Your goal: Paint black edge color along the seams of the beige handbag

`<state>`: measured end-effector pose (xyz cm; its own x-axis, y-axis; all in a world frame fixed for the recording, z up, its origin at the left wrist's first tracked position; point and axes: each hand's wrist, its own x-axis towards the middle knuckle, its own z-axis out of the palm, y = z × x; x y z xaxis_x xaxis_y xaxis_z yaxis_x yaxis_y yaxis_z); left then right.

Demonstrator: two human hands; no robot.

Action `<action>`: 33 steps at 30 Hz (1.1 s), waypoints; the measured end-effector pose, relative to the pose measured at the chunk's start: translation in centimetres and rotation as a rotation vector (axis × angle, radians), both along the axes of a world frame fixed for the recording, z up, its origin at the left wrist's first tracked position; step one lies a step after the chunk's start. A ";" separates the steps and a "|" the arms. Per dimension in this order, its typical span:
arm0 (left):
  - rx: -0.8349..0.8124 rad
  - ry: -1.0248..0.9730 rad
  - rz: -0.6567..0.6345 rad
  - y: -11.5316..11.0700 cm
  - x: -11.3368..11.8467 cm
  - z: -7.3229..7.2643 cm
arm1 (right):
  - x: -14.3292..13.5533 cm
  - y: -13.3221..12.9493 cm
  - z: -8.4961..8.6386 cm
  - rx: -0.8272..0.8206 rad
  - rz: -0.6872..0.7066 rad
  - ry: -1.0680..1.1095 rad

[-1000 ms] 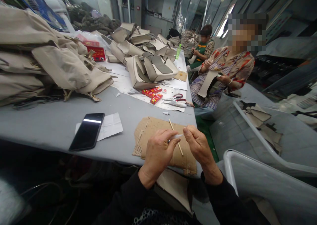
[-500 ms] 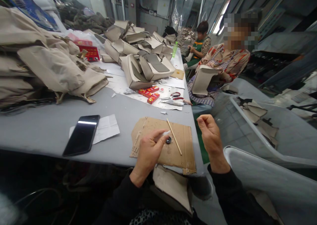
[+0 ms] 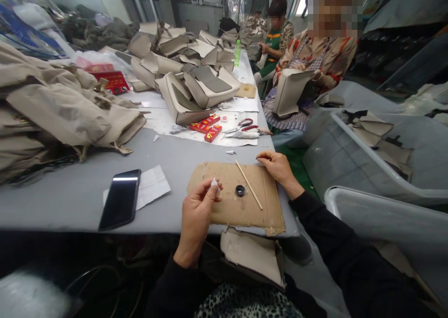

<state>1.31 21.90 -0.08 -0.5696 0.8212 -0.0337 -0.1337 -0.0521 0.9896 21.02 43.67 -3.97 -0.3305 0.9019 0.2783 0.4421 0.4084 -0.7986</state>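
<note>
My left hand (image 3: 200,207) is closed around a small white plastic bottle with a pointed nozzle (image 3: 214,186), held upright over the left part of a cardboard sheet (image 3: 227,213). On that cardboard, right of the bottle, sits a small round black cap (image 3: 240,190) with something glossy inside. A thin wooden stick (image 3: 249,185) lies slantwise beside the cap. My right hand (image 3: 278,169) is at the sheet's far right corner, thumb and forefinger pinched together. What they hold, if anything, is too small to make out.
A phone (image 3: 120,199) rests partly on white paper (image 3: 154,185). Red boxes (image 3: 206,126) and red-handled scissors (image 3: 245,123) lie farther back. Beige fabric pieces (image 3: 70,108) are piled left. A co-worker (image 3: 311,71) holds a beige piece. Plastic bins (image 3: 371,155) stand right.
My right hand has moved left and forward, from beyond the table edge to the cardboard's far corner. My left hand has drawn left from the black cap, turning the bottle upright.
</note>
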 end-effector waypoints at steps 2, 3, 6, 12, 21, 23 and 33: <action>0.013 -0.041 -0.010 0.0 0.0 0.1 | -0.1 0.0 -0.1 0.032 -0.001 -0.057; 0.018 -0.060 -0.014 0.0 0.0 0.2 | -0.2 0.0 -0.2 0.045 0.003 -0.082; 0.025 -0.114 -0.029 0.0 0.1 0.2 | -0.3 0.0 -0.2 0.086 0.033 -0.147; 0.023 -0.147 -0.052 0.0 0.3 0.2 | -0.2 0.0 0.1 0.163 0.120 -0.208; 0.065 -0.183 -0.065 -1.1 0.5 0.9 | 1.2 -7.5 5.0 0.182 0.262 -0.027; 0.062 -0.169 -0.092 -1.8 0.8 2.1 | 1.4 -10.6 6.2 0.097 0.335 0.051; 0.148 -0.075 -0.254 -1.5 4.4 5.7 | -1.6 -17.7 5.8 -0.548 0.429 0.615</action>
<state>5.69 20.45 5.65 -0.3459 0.9362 0.0622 -0.2336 -0.1501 0.9607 19.44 25.97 1.79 -0.6020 0.7939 0.0863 -0.2248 -0.0648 -0.9722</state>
